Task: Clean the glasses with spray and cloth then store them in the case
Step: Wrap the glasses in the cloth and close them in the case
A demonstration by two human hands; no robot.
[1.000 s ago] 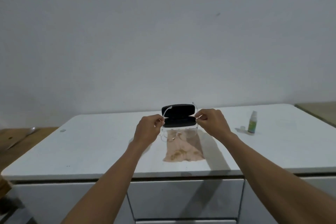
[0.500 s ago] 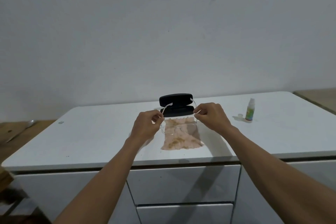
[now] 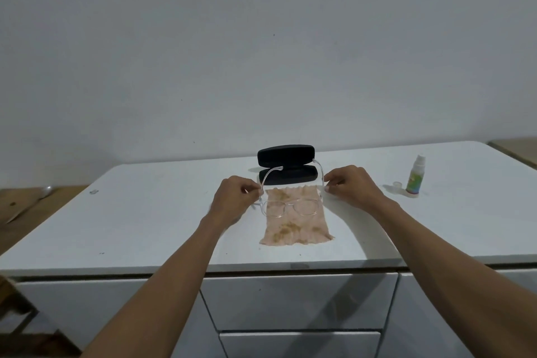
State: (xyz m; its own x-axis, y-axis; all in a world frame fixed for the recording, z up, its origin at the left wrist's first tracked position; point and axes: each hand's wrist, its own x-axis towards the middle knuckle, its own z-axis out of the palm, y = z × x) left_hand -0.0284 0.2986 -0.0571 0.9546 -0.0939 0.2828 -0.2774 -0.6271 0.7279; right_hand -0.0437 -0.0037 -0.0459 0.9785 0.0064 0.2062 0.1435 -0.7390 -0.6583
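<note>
1. Two hands are holding the clear-framed glasses over the white countertop — the left hand is pinching the left temple arm between thumb and curled fingers, and the right hand is pinching the right temple arm the same way.
2. The temple arms are standing spread open and pointing away from the person, with the lenses hanging low in front of the cloth; whether the frame is touching it cannot be told.
3. The pinkish, brown-stained cloth is lying flat on the countertop directly under the glasses, between the two hands.
4. The black case is sitting open just behind the cloth, its lid standing up; the tips of the temple arms are showing in front of it.
5. The spray bottle is standing upright well to the right of the right hand, with a small clear cap lying just beside it — nothing is lying between the hands and the case.
</note>
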